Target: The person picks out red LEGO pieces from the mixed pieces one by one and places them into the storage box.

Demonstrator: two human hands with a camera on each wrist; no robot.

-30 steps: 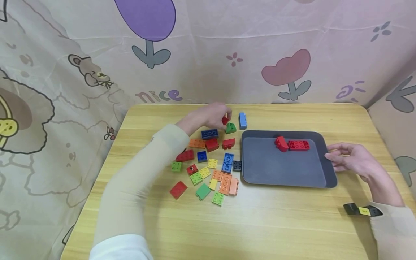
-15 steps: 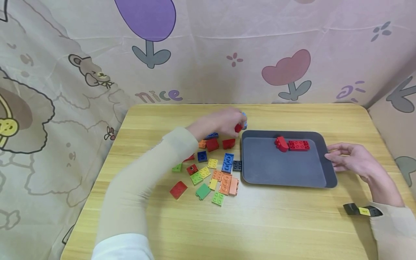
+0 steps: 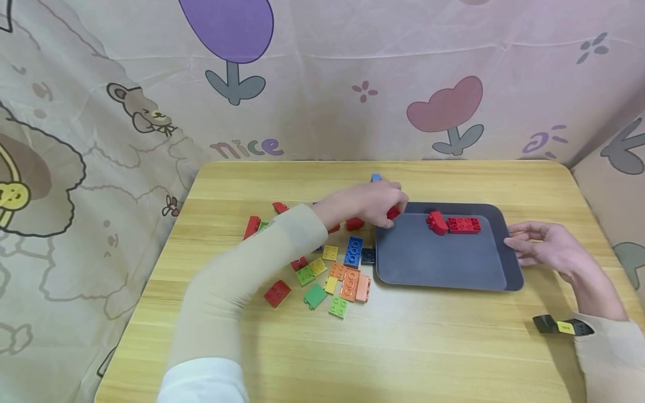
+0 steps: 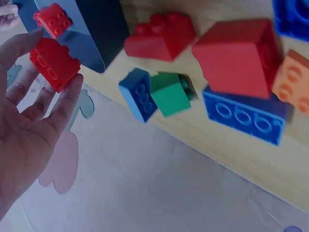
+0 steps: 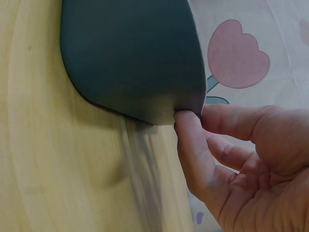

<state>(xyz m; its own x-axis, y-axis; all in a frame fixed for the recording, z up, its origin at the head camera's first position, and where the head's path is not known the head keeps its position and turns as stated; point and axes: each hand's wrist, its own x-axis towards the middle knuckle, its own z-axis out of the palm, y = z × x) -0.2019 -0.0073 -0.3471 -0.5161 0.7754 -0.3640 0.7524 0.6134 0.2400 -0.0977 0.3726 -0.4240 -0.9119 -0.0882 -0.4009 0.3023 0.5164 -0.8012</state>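
Observation:
My left hand (image 3: 375, 202) pinches a small red toy brick (image 4: 54, 65) between thumb and fingers. It is over the upper left corner of the dark grey tray (image 3: 443, 260). Inside the tray, near its back wall, lie a red brick with a slanted side (image 3: 436, 223) and a long red studded brick (image 3: 464, 225). On the right, my right hand (image 3: 549, 246) grips the tray's short edge; the right wrist view has thumb and finger pinching the rim.
Loose bricks lie left of the tray: a blue one (image 3: 353, 252), a black one (image 3: 368, 256) against the tray wall, orange ones (image 3: 350, 284), a green one (image 3: 315, 296) and several others. A light blue brick (image 4: 138, 94) is near the table's back edge. Patterned cloth hangs behind.
My left hand has carried the red brick rightward and toward me, from beside the green brick to the tray's corner. My right hand and the tray have stayed in place.

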